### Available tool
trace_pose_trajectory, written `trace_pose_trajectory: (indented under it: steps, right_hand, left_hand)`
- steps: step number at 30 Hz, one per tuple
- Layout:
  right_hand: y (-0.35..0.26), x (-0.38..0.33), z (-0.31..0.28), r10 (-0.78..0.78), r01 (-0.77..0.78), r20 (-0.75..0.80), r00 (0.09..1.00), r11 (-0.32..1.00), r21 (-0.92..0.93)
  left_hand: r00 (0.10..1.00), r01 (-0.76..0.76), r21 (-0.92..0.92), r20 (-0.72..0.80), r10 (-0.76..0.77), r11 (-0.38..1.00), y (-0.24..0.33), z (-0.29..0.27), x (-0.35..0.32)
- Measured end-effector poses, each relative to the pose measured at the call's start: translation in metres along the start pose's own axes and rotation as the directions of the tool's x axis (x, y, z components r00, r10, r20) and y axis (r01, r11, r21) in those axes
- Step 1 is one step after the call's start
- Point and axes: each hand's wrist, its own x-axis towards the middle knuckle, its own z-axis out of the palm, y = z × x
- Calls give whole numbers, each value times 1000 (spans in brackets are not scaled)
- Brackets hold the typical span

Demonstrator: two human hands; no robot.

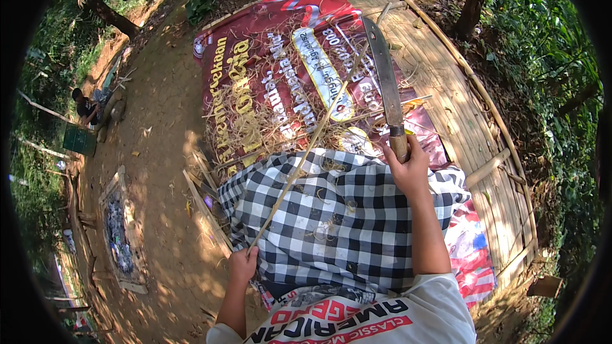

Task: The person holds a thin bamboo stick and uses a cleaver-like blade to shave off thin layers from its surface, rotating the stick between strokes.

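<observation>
My right hand (410, 169) is closed round the wooden handle of a machete (384, 73). Its long, dark, broad blade points away from me, over the right part of a red printed banner (255, 99). Down at the left, my left hand (243, 264) grips the near end of a long thin bamboo strip (290, 183). This strip slants up to the right, across my lap and over the banner, and its far part passes close to the blade. A black-and-white checked cloth (331, 216) covers my legs, with a few curled shavings on it.
Pale shavings (293, 114) litter the banner, which lies on a bamboo-slat platform (440, 64). Bamboo poles edge it at the right. Bare earth (166, 216) lies to the left, with a framed pit of ash-grey debris (119, 232). A person (89, 109) sits far off at the left.
</observation>
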Motion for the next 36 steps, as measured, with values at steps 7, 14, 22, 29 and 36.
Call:
trace_pose_trajectory:
  steps: [7,14,22,29,36]
  right_hand:
    - [-7,-17,11,-231,370,434,871,889,-270]
    - [-6,-33,26,-295,633,734,611,739,-231]
    - [-16,-31,25,-336,649,716,612,731,-212]
    - [-11,-12,21,-368,740,741,561,624,-251]
    - [-12,6,8,-412,797,733,542,529,-292]
  left_hand:
    - [999,-21,26,-29,22,999,3,2,0]
    - [990,-46,191,-122,70,981,5,2,1]
    - [981,-88,147,-157,111,985,0,14,2]
    - [981,-115,66,-147,123,991,-9,23,5]
    - [978,-137,-6,-161,134,991,-17,31,6]
